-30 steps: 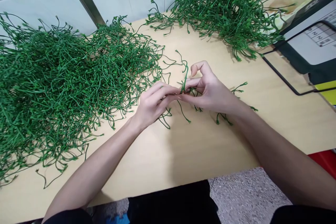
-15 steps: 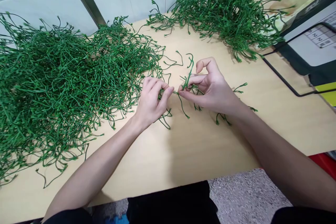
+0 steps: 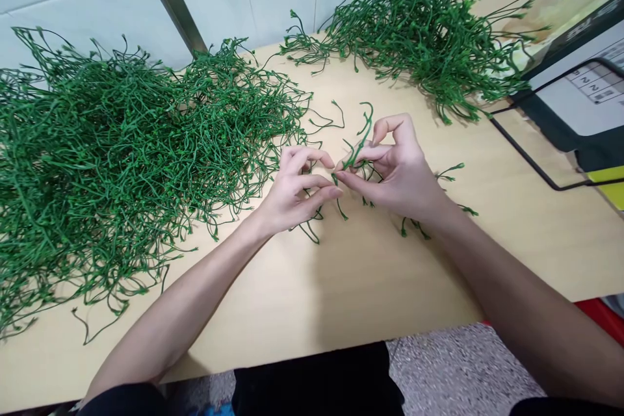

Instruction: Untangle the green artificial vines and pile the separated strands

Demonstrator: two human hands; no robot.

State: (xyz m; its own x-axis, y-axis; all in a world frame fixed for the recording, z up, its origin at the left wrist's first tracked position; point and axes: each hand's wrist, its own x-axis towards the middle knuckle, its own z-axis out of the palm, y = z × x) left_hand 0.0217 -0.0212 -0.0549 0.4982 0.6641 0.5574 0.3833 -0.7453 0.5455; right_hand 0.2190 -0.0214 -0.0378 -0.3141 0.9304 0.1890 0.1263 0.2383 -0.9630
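Note:
My right hand (image 3: pixel 402 172) pinches a thin green plastic stem (image 3: pixel 361 143) between thumb and index finger. The stem's upper part curves up above the fingers, and a short end points down toward my left hand. Close beside that lower end is my left hand (image 3: pixel 302 192), its fingertips and thumb slightly apart. Whether a fingertip touches the stem I cannot make out. A few loose stems (image 3: pixel 414 224) lie on the table under and around my right hand, partly hidden by it.
A large heap of green plastic stems (image 3: pixel 131 156) covers the left of the wooden table (image 3: pixel 380 286). Another pile (image 3: pixel 414 32) lies at the back right. Beside it are a black wire frame (image 3: pixel 531 166) and a dark printed box (image 3: pixel 575 97). A metal bar (image 3: pixel 170 3) stands against the tiled wall.
The fingers of my left hand have come apart from their pinch on the stem. My right hand still pinches the stem. The view has shifted slightly.

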